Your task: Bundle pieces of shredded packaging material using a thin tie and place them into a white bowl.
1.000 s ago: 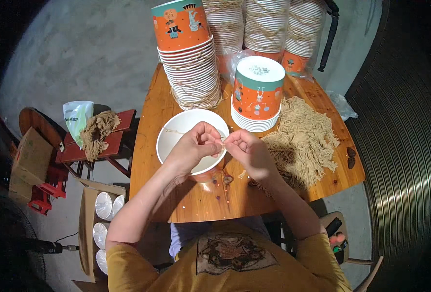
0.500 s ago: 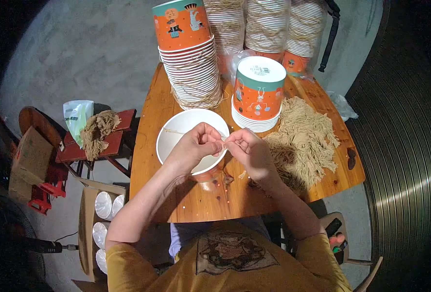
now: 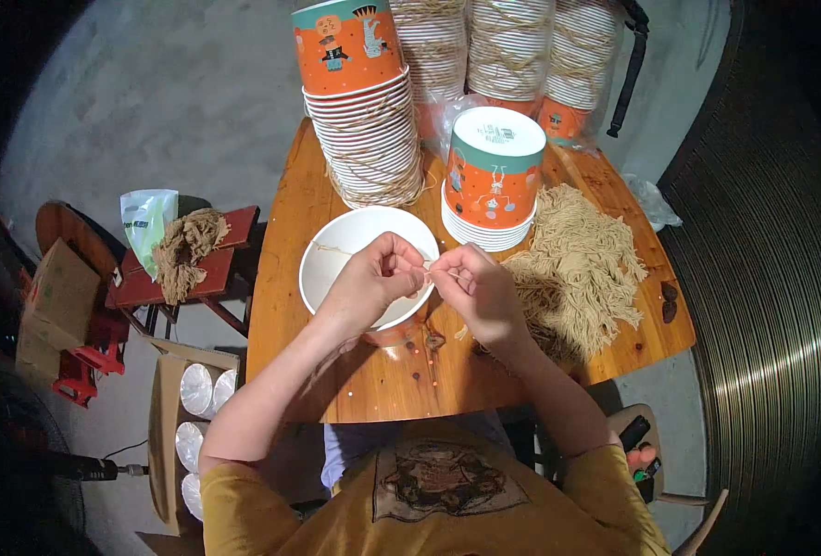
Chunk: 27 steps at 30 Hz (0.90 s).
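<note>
A white paper bucket point(image 3: 340, 252) stands open on the wooden table point(image 3: 401, 380) in front of me. My left hand point(image 3: 373, 283) is over its near rim, fingers pinched on a thin tan string point(image 3: 325, 248) that crosses the bucket's opening. My right hand point(image 3: 473, 287) is just beside it, pinching the same string's end; the fingertips of both hands almost touch. A heap of cut tan strings point(image 3: 577, 269) lies to the right of my right hand.
A stack of orange printed buckets point(image 3: 494, 181) stands upside down behind my hands; taller strung stacks point(image 3: 359, 102) line the table's far side. At left are a red stool with a string bundle point(image 3: 186, 252) and a cardboard box of white lids point(image 3: 193, 417).
Both hands have shifted very slightly at the fingertips while working the string over the bucket's rim. Nothing else has moved.
</note>
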Available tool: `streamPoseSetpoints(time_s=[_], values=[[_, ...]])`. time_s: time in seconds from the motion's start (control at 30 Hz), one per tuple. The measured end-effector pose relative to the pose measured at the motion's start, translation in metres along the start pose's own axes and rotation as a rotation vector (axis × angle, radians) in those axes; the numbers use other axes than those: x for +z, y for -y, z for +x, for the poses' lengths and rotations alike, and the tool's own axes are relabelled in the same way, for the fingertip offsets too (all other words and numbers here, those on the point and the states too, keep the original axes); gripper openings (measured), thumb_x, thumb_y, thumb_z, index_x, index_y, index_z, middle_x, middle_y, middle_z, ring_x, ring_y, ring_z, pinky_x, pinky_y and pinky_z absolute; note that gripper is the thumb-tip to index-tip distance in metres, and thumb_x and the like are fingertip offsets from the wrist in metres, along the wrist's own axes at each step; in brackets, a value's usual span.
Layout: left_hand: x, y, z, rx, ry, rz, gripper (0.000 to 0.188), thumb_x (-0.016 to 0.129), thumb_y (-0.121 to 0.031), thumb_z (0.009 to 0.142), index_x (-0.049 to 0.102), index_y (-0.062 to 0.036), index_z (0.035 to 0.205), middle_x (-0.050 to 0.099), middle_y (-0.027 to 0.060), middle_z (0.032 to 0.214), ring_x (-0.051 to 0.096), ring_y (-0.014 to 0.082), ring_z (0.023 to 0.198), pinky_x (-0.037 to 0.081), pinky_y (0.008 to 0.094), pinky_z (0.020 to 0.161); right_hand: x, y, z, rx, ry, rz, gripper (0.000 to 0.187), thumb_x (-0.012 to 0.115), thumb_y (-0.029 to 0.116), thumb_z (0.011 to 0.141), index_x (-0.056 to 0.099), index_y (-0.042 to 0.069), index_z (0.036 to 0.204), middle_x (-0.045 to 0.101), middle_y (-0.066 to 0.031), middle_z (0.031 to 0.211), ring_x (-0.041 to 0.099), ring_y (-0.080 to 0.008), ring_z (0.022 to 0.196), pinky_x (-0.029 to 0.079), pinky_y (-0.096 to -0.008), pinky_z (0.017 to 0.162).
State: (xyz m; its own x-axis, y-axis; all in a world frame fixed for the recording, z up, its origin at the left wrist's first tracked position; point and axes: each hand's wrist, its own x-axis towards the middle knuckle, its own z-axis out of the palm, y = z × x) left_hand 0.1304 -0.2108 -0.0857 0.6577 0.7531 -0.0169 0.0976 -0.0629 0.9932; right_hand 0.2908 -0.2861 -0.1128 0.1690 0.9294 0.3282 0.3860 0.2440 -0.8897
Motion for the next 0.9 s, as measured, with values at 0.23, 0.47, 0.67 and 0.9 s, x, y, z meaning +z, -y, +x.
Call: streamPoseSetpoints(time_s=[0.23, 0.47, 0.67, 0.9], values=[[-0.006, 0.000, 0.003, -0.157, -0.004, -0.285, 0.017, 0.061, 0.002, 0.080, 0.053, -0.0026, 0.095, 0.059, 0.0044, 0.084, 0.057, 0.0100, 0.071, 0.048, 0.0209, 0.066, 0.000, 0.002, -0.001, -0.016, 0.003, -0.049, 0.009, 0.063, 0.005, 0.084, 0.059, 0.000, 0.091, 0.054, 0.0002, 0.080, 0.046, -0.0027, 0.062, 0.039, -0.0199, 0.054], [-0.005, -0.003, 0.006, -0.321, -0.014, -0.509, 0.015, 0.059, 0.004, 0.082, 0.051, -0.0020, 0.094, 0.061, 0.0089, 0.082, 0.059, 0.0117, 0.066, 0.051, 0.0204, 0.060, 0.000, -0.001, 0.001, -0.204, -0.056, -0.165, 0.013, 0.064, 0.005, 0.082, 0.057, 0.003, 0.093, 0.054, -0.0044, 0.079, 0.048, -0.0082, 0.057, 0.040, -0.0244, 0.051], [-0.005, 0.000, 0.009, -0.273, 0.002, -0.486, 0.015, 0.059, 0.003, 0.082, 0.051, -0.0029, 0.093, 0.061, 0.0083, 0.081, 0.059, 0.0126, 0.067, 0.052, 0.0212, 0.061, -0.003, -0.007, 0.002, -0.397, -0.055, -0.288, 0.021, 0.066, 0.005, 0.079, 0.054, 0.007, 0.095, 0.054, -0.0065, 0.080, 0.057, -0.0192, 0.061, 0.046, -0.0310, 0.054], [0.003, -0.004, 0.007, -0.232, -0.041, -0.424, 0.016, 0.060, 0.002, 0.082, 0.050, -0.0031, 0.092, 0.060, 0.0077, 0.082, 0.060, 0.0136, 0.069, 0.052, 0.0221, 0.066, -0.003, -0.010, 0.004, -0.572, -0.135, -0.454, 0.027, 0.069, 0.008, 0.075, 0.049, 0.009, 0.093, 0.053, -0.0057, 0.082, 0.060, -0.0243, 0.073, 0.049, -0.0354, 0.057]])
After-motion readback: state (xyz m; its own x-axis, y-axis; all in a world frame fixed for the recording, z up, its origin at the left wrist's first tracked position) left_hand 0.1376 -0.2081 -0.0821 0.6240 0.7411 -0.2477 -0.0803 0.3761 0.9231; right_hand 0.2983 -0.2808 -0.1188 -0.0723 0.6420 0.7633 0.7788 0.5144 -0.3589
